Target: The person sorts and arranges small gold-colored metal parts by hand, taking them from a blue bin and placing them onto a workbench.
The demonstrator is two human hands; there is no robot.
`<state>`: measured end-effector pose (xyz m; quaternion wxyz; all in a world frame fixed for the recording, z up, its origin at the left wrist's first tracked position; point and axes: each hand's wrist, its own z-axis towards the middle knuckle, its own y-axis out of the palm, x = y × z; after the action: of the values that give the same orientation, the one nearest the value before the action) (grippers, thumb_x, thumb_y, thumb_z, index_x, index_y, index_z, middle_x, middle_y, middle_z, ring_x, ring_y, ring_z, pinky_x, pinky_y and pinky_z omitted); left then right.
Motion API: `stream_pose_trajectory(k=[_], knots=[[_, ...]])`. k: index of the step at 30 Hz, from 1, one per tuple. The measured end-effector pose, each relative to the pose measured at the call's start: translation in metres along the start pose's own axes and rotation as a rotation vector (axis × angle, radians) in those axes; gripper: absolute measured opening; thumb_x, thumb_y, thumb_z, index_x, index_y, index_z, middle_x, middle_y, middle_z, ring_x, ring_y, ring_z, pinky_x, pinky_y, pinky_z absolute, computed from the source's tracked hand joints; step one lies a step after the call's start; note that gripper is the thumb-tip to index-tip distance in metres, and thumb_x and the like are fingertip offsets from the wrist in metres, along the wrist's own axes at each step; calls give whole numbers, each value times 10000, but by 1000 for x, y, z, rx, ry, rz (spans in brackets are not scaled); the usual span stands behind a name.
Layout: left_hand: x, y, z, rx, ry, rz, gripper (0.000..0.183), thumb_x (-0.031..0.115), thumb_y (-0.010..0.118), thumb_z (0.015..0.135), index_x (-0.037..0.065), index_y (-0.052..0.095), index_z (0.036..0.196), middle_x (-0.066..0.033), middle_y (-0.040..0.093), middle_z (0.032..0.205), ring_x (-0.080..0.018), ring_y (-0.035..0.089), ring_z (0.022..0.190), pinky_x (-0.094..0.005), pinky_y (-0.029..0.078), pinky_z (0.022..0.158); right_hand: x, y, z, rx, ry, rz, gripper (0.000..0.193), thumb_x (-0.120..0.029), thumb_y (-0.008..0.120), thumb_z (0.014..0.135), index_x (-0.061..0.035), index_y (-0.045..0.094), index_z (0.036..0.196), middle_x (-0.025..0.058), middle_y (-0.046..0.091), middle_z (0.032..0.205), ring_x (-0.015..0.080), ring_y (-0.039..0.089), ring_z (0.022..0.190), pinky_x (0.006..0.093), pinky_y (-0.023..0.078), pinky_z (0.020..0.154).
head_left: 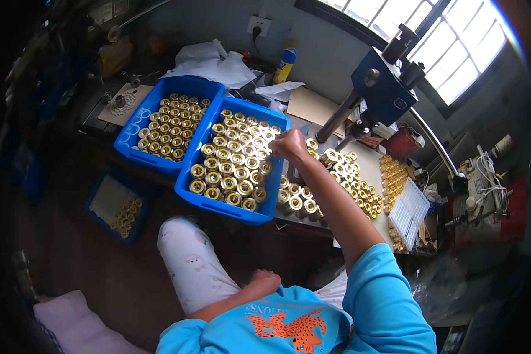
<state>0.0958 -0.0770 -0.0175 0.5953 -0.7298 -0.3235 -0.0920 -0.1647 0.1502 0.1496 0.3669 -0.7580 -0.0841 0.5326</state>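
A: Where are the hands?

B: The right hand (289, 143) is closed in a fist over the near blue tray (218, 203) of brass rings (233, 159), at its right wall; what it pinches, I cannot tell. The left hand (264, 281) rests loosely curled on the lap.

A: Which step?

B: Likely shifting a ring between tray and bench (369, 162). The next move calls for clearing that wall.

A: Any room?

B: Little: loose brass parts (351, 177) and the blue press (383, 88) crowd the right.

The right hand (289, 143) hides whatever its closed fingers (282, 147) hold.
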Motion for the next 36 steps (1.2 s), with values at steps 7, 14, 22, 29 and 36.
stream_pose_trajectory(k=[7,14,22,29,36], knots=[[-2,9,11,-24,6,30,230,181,595,795,63,740,928,-146,715,979,-312,686,920,-441,522,732,-20,14,24,32,0,-407,225,-96,698,700,87,695,832,281,684,932,377,688,931,406,558,774],[-3,5,6,47,34,20,209,180,609,766,58,739,875,-146,716,907,-308,691,861,-445,521,708,-37,20,36,-148,81,-630,170,-39,704,703,61,715,840,274,688,957,334,705,914,387,565,774],[-2,6,1,133,36,22,196,167,608,759,41,729,846,-150,708,857,-311,690,844,-449,522,713,-35,27,40,-280,-79,-1061,226,-50,717,708,52,713,910,267,688,976,341,696,940,392,566,800],[-2,10,2,157,47,20,186,159,598,753,45,722,830,-149,706,852,-309,687,832,-447,518,715,-18,24,22,32,-176,-676,245,-96,689,722,65,703,907,274,681,974,354,687,954,400,562,793],[-1,5,-1,155,62,1,190,164,597,755,32,702,842,-152,695,849,-311,687,825,-443,527,717,-13,17,-23,-246,-181,-546,286,-170,761,692,64,693,842,269,679,893,349,694,849,405,559,730]])
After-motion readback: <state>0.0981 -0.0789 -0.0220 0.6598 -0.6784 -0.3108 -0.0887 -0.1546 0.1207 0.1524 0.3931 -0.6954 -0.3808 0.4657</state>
